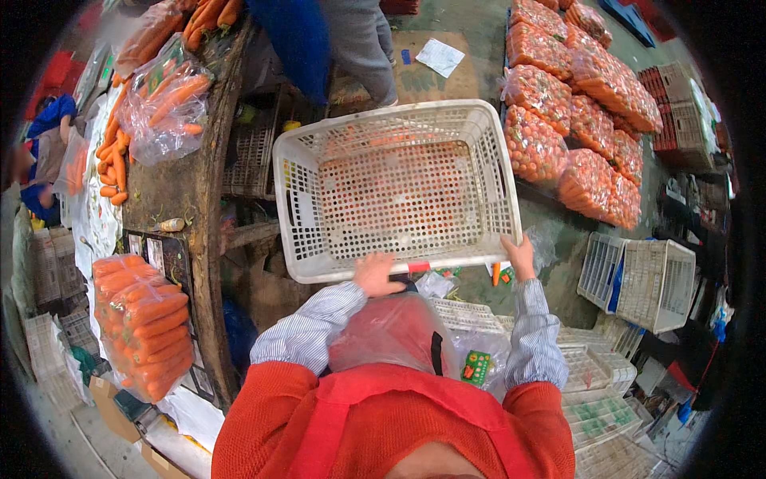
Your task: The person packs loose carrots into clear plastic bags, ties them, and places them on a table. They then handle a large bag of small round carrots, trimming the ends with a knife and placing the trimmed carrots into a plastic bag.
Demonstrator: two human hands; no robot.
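Observation:
A white perforated plastic crate (398, 203) with no contents seen inside fills the middle of the view. My left hand (375, 274) lies over its near rim, fingers spread on the edge. At the near right corner, my right hand (520, 254) grips the rim with the thumb on top. To the left, a clear bag packed with carrots (143, 326) stands on the wooden table (209, 179). Farther up that table are another bag of carrots (170, 102) and loose carrots (115, 161).
Bagged carrots (568, 114) are stacked at the upper right. Crates (655, 284) stand on the right; more stacked crates (598, 413) are at the lower right. A person in grey trousers (362, 45) stands beyond my crate. Another person's blue sleeve (54, 114) shows far left.

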